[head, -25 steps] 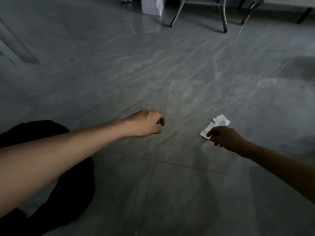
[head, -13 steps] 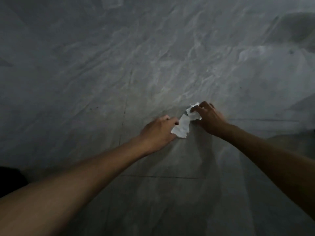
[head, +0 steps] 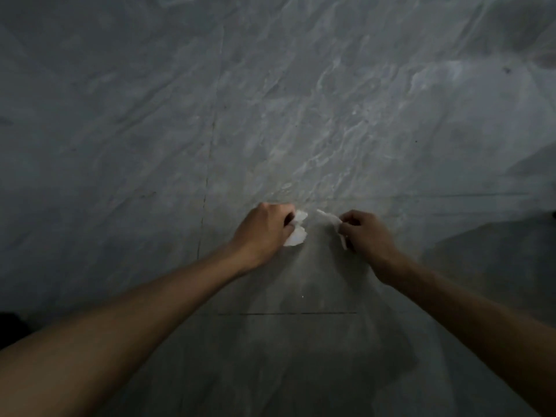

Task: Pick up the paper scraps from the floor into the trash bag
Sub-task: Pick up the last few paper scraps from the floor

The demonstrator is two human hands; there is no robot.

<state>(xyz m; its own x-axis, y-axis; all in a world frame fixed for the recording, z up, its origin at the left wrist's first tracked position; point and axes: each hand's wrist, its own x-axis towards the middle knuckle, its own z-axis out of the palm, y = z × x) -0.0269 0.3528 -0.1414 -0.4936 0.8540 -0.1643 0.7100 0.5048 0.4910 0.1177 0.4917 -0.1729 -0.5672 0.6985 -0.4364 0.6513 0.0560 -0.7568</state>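
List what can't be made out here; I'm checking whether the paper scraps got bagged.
- Trash bag: only a dark patch at the head view's lower left edge; too cut off to identify.
- Scrap in left hand: white paper partly hidden by fingers.
- Scrap in right hand: thin pale sliver, blurred, mostly covered.

Grey marbled tile floor, dark seams

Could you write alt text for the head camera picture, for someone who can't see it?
Two bare arms reach out over a grey marbled tile floor, each hand pinching white paper: the left hand grips a crumpled scrap, and the right hand grips a thinner torn strip. The light is dim, and no trash bag can be made out.
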